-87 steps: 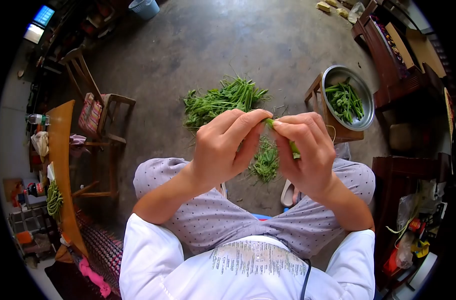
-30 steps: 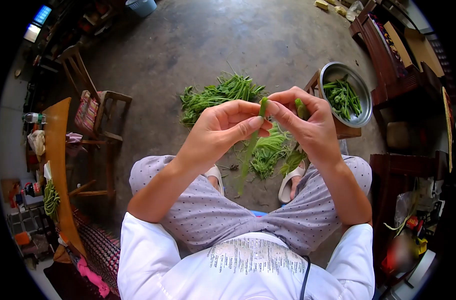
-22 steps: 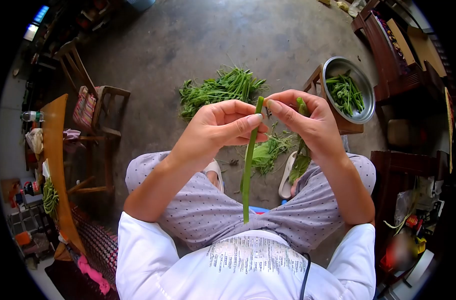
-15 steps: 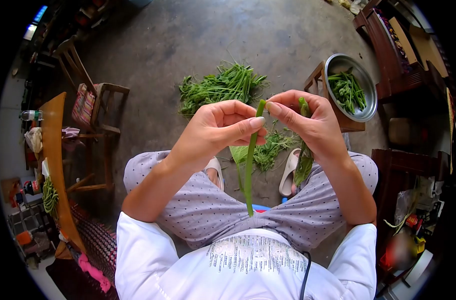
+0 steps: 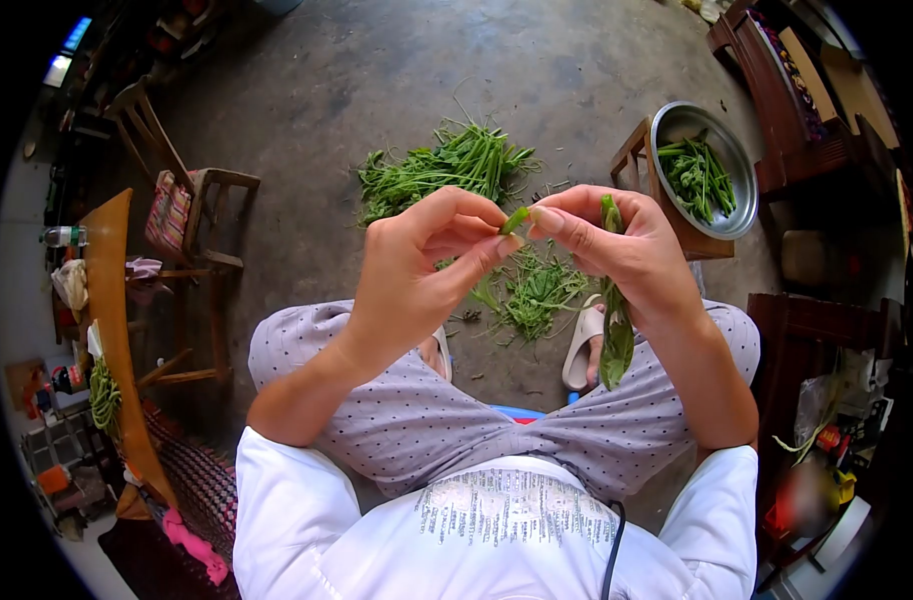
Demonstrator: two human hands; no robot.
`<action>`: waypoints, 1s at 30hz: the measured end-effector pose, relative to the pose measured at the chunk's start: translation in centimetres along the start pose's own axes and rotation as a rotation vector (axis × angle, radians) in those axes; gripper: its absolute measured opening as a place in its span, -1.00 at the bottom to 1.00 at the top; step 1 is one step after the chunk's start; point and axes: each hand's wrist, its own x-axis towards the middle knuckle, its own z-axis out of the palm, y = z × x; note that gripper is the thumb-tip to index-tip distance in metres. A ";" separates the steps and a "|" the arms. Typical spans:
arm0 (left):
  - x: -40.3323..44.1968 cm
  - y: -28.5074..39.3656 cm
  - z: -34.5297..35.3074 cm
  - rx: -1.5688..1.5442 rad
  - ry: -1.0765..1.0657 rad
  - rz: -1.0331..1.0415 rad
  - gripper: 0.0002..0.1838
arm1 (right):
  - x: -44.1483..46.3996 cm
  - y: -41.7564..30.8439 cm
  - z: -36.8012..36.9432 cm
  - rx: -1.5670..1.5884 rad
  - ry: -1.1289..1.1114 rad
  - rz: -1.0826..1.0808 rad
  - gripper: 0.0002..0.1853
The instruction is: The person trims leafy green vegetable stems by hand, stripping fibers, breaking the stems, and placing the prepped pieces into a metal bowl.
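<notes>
My left hand [image 5: 432,255] pinches a green vegetable stem [image 5: 516,219] between thumb and fingertips. Only the stem's cut end shows clearly; the rest is hidden by the hand or foreshortened. At that end, the thumb and forefinger of my right hand [image 5: 627,245] are pinched together; whether they grip a strand of it is too small to tell. Folded in the other fingers of this hand is a leafy green stem [image 5: 617,345], hanging down over my right knee. Below the hands, a small heap of thin green trimmings [image 5: 539,300] lies on the floor between my feet.
A larger pile of long green stems [image 5: 447,168] lies on the concrete floor ahead. To the right, a metal basin [image 5: 745,205] with green pieces rests on a wooden stool [image 5: 705,243]. A wooden chair [image 5: 202,195] and table edge [image 5: 112,300] stand left, dark furniture right.
The stem in my left hand hung down long before; now it is tilted, with just its short end showing. The leafy stem in my right hand has swung, showing more leaf.
</notes>
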 end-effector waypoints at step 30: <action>0.3 0.1 -0.1 -0.030 0.088 0.185 -0.84 | -0.2 0.2 1.0 -0.048 0.079 -0.136 -0.81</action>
